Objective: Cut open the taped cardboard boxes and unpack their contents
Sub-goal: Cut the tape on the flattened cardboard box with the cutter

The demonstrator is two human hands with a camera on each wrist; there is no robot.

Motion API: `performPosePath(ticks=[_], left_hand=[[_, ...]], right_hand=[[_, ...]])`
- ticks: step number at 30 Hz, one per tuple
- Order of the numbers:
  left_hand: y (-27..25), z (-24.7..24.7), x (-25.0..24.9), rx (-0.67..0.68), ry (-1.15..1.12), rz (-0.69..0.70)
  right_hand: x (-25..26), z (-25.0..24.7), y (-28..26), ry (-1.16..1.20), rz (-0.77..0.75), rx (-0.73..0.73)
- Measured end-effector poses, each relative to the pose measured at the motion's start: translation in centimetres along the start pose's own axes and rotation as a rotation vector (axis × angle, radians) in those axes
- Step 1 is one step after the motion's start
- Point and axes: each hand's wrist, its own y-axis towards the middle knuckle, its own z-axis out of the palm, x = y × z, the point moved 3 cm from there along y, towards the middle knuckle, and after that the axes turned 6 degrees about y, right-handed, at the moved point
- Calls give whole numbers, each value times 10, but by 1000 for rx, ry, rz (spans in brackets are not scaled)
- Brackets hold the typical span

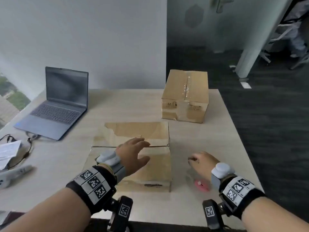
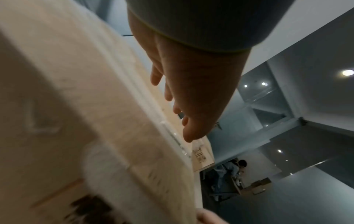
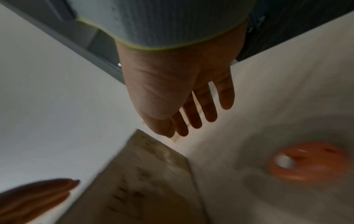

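Both hands are loose and hold nothing, the left hand over the near box on the table, so the right hand should grab the orange cutter.

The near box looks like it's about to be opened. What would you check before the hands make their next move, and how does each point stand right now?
1. Near box seam already cut: cannot tell; the picture is blurred there.
2. Left hand free to steady the box: ok, fingers spread over its top, holding nothing.
3. Right hand free: ok, it holds nothing.
4. Cutter within reach: ok, the small red tool lies on the table just under the right wrist.
5. Far box out of the way: ok, apart from the near one, tape still on.
6. Laptop away from the work: ok, off to the left.
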Motion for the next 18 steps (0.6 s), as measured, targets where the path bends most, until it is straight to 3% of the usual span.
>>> performPosePath(ticks=[4, 8, 14, 18], left_hand=[[0, 28, 6, 96, 42, -24], [-1, 51, 17, 82, 28, 12], [-4, 59, 19, 34, 31, 39], [-7, 56, 34, 77, -30, 99]], right_hand=[[-47, 40, -10, -77, 175, 89], [-68, 65, -25, -49, 215, 103], [-77, 81, -25, 19, 241, 25], [-76, 87, -22, 221, 283, -73]])
